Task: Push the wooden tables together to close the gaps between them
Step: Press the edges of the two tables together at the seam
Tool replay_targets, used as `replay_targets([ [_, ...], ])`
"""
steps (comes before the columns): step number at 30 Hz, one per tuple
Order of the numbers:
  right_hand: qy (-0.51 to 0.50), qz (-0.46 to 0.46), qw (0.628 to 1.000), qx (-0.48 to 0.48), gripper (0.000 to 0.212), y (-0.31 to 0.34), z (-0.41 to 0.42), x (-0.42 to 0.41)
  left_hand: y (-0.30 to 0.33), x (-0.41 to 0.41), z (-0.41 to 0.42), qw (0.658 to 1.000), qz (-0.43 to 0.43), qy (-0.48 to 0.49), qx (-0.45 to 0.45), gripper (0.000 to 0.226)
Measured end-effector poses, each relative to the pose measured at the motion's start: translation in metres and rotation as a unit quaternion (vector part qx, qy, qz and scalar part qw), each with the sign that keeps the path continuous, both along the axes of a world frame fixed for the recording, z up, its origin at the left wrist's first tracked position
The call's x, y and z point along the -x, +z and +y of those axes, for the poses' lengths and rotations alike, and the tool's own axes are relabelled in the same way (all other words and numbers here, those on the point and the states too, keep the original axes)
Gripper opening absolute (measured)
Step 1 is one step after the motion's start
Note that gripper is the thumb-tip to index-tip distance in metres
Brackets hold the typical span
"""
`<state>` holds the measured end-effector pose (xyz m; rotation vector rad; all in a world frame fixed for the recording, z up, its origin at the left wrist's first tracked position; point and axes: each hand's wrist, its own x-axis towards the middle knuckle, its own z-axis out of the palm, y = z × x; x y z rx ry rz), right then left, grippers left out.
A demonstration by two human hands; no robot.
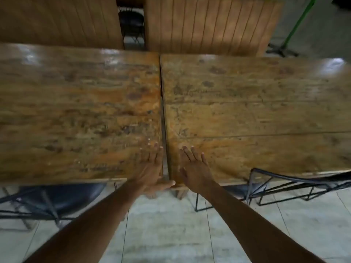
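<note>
Now, gap (163, 118): thin seam running straight away from the person.
Left hand (150, 168): flat, fingers spread, on left table (76, 111) beside it.
Right hand (195, 169): flat, spread, on right table (256, 111).

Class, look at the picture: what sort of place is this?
Probably a canteen or simple eatery: rows of long wooden tables, black metal-framed chairs tucked under them, and a tiled floor.

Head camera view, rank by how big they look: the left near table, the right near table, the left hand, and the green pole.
1. Left near table and right near table: alike, both cropped, so unranked.
2. Left hand.
3. Green pole: thin and farther away, so its true size is unsure.
</note>
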<state>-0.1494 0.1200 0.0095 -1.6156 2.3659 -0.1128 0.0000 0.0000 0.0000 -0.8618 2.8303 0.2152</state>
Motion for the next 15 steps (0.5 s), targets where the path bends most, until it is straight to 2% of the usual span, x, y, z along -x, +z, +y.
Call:
replay_targets([
  [2, 0.024, -0.001, 1.000, 0.003, 0.061, -0.024, -0.002, 0.001, -0.017, -0.002, 0.003, 0.998, -0.021, 0.037, -0.035, 0.154],
  [4, 0.042, 0.002, 0.999, 0.009, 0.059, -0.047, -0.003, 0.000, -0.035, -0.005, 0.003, 0.998, -0.018, 0.060, -0.029, 0.163],
  [10, 0.058, 0.044, 0.995, 0.062, 0.057, -0.078, -0.013, -0.003, -0.055, -0.001, 0.010, 0.996, 0.033, 0.082, -0.006, 0.156],
  [15, 0.074, 0.061, 0.993, 0.062, 0.058, -0.084, -0.017, -0.001, -0.055, -0.003, 0.008, 0.997, 0.029, 0.066, -0.005, 0.149],
])
